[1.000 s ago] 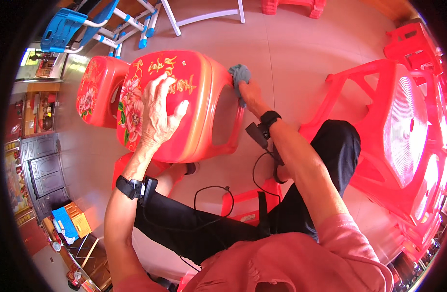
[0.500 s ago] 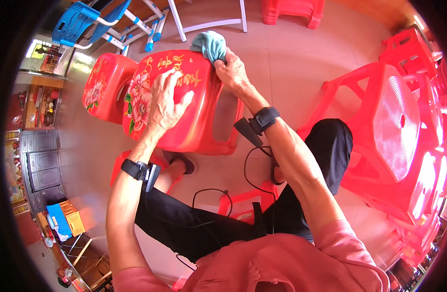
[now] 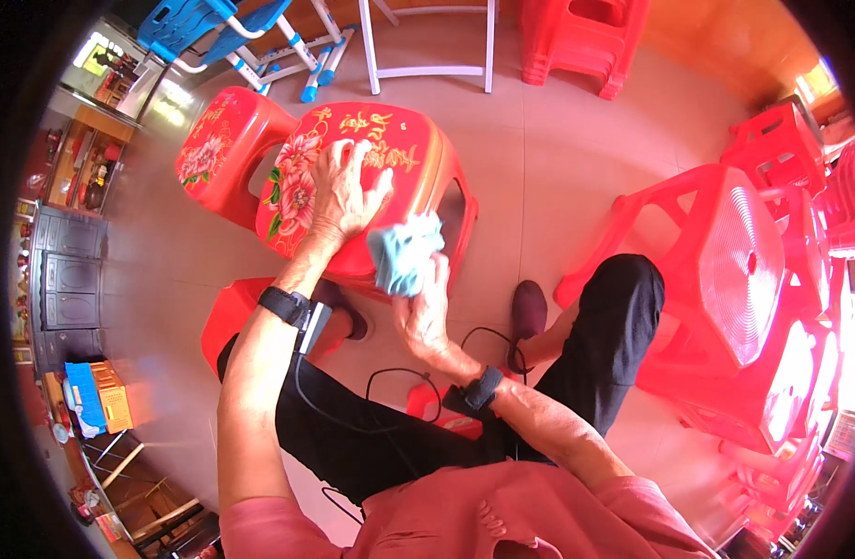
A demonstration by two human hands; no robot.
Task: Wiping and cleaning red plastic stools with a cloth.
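Note:
In front of me stands a red plastic stool [image 3: 339, 140] with pink flowers and gold lettering on its seat. My left hand [image 3: 342, 200] lies on that seat with its fingers spread and nothing in them. A light blue cloth [image 3: 404, 253] is bunched up in my right hand [image 3: 423, 312], at the near right edge of the stool. Part of the cloth hides that edge, and some motion blur softens it. Another red flowered stool [image 3: 224, 140] stands close by on the left.
Stacked red stools [image 3: 726, 270] fill the right side, and another stack [image 3: 581, 42] is at the back. Blue chairs with white legs [image 3: 190, 33] stand at the far left. An orange basket [image 3: 111, 396] is at the lower left. A black cable [image 3: 376, 377] hangs across my lap.
My right hand has drawn the cloth from the stool's far right corner back to its near edge. My left hand stays on the seat. The whole view has shifted slightly.

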